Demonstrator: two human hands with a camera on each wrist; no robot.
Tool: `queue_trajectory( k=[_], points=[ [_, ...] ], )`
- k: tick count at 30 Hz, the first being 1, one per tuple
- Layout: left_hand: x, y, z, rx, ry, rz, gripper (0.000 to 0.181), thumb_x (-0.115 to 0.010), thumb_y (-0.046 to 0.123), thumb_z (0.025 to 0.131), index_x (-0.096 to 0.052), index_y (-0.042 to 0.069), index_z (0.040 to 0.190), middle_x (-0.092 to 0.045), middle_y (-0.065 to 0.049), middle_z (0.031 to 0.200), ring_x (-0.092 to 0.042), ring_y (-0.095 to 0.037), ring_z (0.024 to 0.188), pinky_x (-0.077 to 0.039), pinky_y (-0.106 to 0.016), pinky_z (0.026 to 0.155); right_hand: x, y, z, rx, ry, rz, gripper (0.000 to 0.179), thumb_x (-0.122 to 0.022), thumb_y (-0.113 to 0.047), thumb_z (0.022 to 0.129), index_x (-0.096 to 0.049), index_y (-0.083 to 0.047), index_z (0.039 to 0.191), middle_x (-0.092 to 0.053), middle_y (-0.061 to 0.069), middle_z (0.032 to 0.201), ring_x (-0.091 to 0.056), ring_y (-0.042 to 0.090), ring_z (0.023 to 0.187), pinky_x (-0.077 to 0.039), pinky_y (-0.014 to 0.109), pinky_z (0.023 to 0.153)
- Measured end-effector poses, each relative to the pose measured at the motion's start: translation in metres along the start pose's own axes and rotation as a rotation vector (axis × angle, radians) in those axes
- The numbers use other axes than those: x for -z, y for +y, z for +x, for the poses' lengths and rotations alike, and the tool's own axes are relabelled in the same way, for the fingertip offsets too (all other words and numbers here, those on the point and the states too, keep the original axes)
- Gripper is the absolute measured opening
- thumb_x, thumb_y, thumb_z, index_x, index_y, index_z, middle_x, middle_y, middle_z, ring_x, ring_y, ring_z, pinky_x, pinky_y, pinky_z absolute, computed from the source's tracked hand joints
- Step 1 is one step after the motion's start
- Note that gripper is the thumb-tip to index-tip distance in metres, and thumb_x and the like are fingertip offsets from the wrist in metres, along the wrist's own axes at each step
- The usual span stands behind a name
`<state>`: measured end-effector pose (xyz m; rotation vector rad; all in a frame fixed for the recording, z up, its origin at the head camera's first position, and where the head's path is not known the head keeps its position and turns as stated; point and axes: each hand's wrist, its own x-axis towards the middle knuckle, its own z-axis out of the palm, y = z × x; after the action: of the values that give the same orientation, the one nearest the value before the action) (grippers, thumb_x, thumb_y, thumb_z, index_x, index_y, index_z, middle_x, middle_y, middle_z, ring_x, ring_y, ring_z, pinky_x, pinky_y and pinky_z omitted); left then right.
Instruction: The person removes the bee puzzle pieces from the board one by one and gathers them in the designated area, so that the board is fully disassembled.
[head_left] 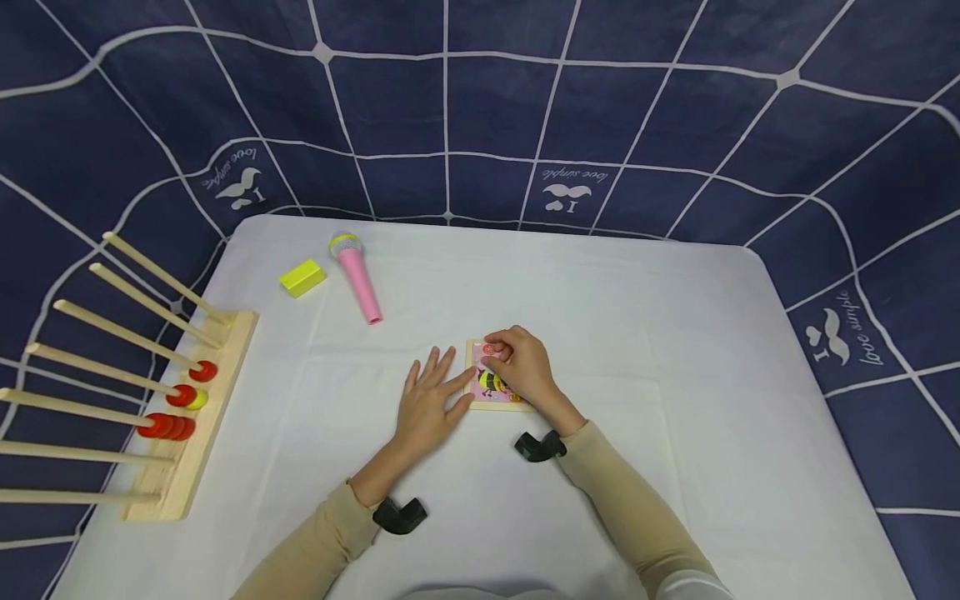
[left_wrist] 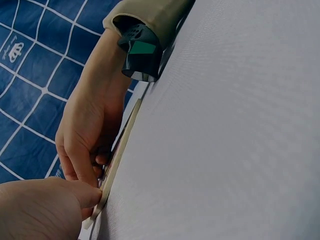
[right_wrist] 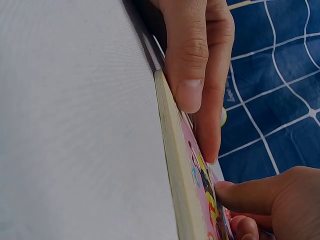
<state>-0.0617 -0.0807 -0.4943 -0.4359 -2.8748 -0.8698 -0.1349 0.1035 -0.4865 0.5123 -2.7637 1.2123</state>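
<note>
A small wooden bee puzzle (head_left: 491, 385), pink with a pale frame, lies flat on the white table. My left hand (head_left: 426, 407) rests at its left edge with fingers spread and mostly straight. In the right wrist view, the left thumb (right_wrist: 190, 95) lies along the frame's edge and a finger reaches over the picture. Over the puzzle's upper part, my right hand (head_left: 527, 367) has its thumb and forefinger curled, pinching at a puzzle piece (head_left: 491, 350) with a reddish swirl. That hand hides the board's right side.
To the left stands a wooden rack (head_left: 217, 383) of long pegs, with red discs (head_left: 156, 426) and a yellow one on some pegs. Farther back lie a yellow block (head_left: 303, 277) and a pink toy microphone (head_left: 360, 283). Blue gridded cloth (head_left: 495, 108) hangs around the table.
</note>
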Motion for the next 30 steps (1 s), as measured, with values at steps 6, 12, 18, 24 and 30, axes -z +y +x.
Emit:
queue_trajectory(
  k=[6, 12, 18, 24, 30],
  points=[
    [0.0004, 0.0003, -0.0003, 0.003, 0.009, -0.003, 0.038, -0.066, 0.030, 0.092, -0.067, 0.021, 0.128, -0.043, -0.016, 0.151, -0.031, -0.039, 0.145, -0.019, -0.060, 0.117, -0.0013, 0.0000, -0.0010, -0.001, 0.006, 0.001, 0.024, -0.081, -0.012, 0.079, -0.075, -0.004, 0.101, -0.061, 0.004, 0.080, -0.052, 0.011, 0.065, -0.041, 0.022, 0.058],
    [0.0003, 0.0001, -0.0004, 0.006, 0.008, -0.003, 0.038, -0.066, 0.030, 0.092, -0.067, 0.021, 0.128, -0.043, -0.016, 0.151, -0.031, -0.039, 0.145, -0.018, -0.060, 0.117, -0.0024, 0.0003, -0.0014, 0.009, 0.017, 0.001, 0.023, -0.081, -0.012, 0.078, -0.074, -0.004, 0.099, -0.061, 0.004, 0.080, -0.052, 0.010, 0.065, -0.041, 0.021, 0.059],
    [-0.0001, -0.0003, 0.0001, 0.005, 0.002, -0.002, 0.038, -0.066, 0.030, 0.092, -0.066, 0.020, 0.128, -0.042, -0.016, 0.152, -0.030, -0.039, 0.145, -0.018, -0.059, 0.118, -0.0030, 0.0008, -0.0011, 0.018, 0.030, -0.001, 0.023, -0.082, -0.011, 0.078, -0.073, -0.005, 0.098, -0.061, 0.004, 0.080, -0.053, 0.011, 0.065, -0.041, 0.022, 0.059],
    [-0.0011, -0.0010, 0.0003, 0.008, -0.002, 0.001, 0.038, -0.066, 0.030, 0.092, -0.066, 0.021, 0.128, -0.042, -0.016, 0.152, -0.030, -0.039, 0.145, -0.017, -0.059, 0.118, -0.0031, 0.0008, -0.0009, 0.009, 0.022, -0.008, 0.022, -0.082, -0.011, 0.078, -0.072, -0.006, 0.097, -0.060, 0.005, 0.080, -0.053, 0.011, 0.065, -0.040, 0.022, 0.059],
    [-0.0014, -0.0015, 0.0006, 0.009, 0.000, -0.001, 0.038, -0.066, 0.031, 0.092, -0.066, 0.021, 0.129, -0.041, -0.016, 0.152, -0.030, -0.038, 0.146, -0.017, -0.059, 0.118, -0.0017, -0.0004, -0.0006, 0.003, 0.020, 0.003, 0.022, -0.081, -0.010, 0.078, -0.070, -0.006, 0.097, -0.061, 0.006, 0.081, -0.054, 0.014, 0.066, -0.040, 0.023, 0.059]
  ],
)
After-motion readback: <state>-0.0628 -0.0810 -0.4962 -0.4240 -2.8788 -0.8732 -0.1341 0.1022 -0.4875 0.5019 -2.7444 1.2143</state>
